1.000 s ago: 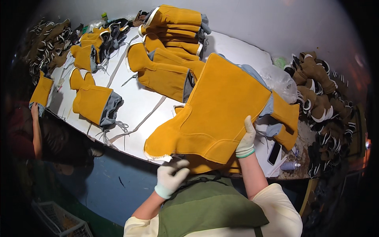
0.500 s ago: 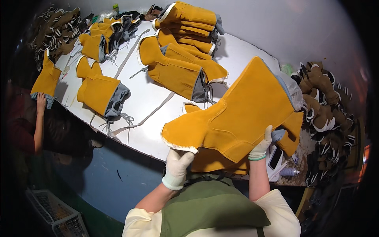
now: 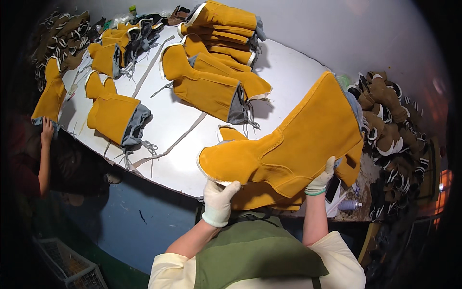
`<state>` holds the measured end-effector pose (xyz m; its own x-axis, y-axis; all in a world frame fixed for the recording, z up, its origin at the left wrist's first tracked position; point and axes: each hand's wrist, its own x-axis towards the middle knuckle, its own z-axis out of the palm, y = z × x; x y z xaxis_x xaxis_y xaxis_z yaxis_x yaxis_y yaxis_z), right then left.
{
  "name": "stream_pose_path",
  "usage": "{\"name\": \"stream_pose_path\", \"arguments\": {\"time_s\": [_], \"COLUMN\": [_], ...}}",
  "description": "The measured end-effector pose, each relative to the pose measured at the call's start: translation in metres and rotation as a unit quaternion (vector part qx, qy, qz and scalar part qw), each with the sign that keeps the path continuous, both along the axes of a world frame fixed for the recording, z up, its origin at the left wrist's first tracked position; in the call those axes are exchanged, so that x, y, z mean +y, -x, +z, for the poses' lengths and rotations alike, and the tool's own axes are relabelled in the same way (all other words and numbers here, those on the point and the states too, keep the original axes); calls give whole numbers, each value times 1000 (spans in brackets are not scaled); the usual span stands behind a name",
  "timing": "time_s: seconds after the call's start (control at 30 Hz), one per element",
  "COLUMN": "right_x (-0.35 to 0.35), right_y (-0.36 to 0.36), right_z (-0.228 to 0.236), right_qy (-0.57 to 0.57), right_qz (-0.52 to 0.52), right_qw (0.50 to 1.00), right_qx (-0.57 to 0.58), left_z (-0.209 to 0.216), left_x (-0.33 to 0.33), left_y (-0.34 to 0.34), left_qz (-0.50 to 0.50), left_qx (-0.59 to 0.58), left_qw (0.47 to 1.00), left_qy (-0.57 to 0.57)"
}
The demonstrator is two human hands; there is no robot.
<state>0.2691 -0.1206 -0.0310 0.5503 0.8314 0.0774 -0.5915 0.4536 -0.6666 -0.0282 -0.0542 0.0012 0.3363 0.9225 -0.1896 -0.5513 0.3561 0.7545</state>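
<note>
A yellow leather boot upper (image 3: 303, 144) with white toe trim and grey lining hangs between my two gloved hands. At the toe end, my left hand (image 3: 219, 202) has its thumb and fingers closed on the trimmed lower edge. My right hand (image 3: 319, 181) holds the lower edge of the shaft near its open end, thumb on the outer face and the other fingers hidden behind. Under the held piece lies another yellow upper (image 3: 262, 196), mostly covered. More yellow leather (image 3: 350, 166) shows beyond my right hand.
More yellow uppers (image 3: 207, 91) lie on the white table (image 3: 288, 62), with a stack (image 3: 226, 21) behind. Brown pieces (image 3: 385, 103) are heaped at right. A small spool-like bottle (image 3: 349, 205) lies near my right hand. A co-worker's hand (image 3: 47, 130) touches another upper at left.
The view has shifted slightly, so the table's things appear further left. The held upper's shaft has swung a little to the right, with both hands still on it.
</note>
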Motion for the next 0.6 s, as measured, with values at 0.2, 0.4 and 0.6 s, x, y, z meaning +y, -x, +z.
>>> {"name": "stream_pose_path", "arguments": {"time_s": [0.2, 0.4, 0.6], "right_x": [0, 22, 80], "right_y": [4, -7, -13], "right_z": [-2, 4, -5], "right_qy": [-18, 56, -10], "right_qz": [43, -24, 46], "right_qw": [999, 995, 987], "right_qx": [19, -80, 153], "left_z": [-13, -40, 0], "left_x": [-4, -33, -16], "left_y": [1, -4, -39], "left_qz": [12, -91, -203], "left_qx": [-11, 350, 177], "left_qw": [1000, 752, 709], "left_qy": [-19, -552, -652]}}
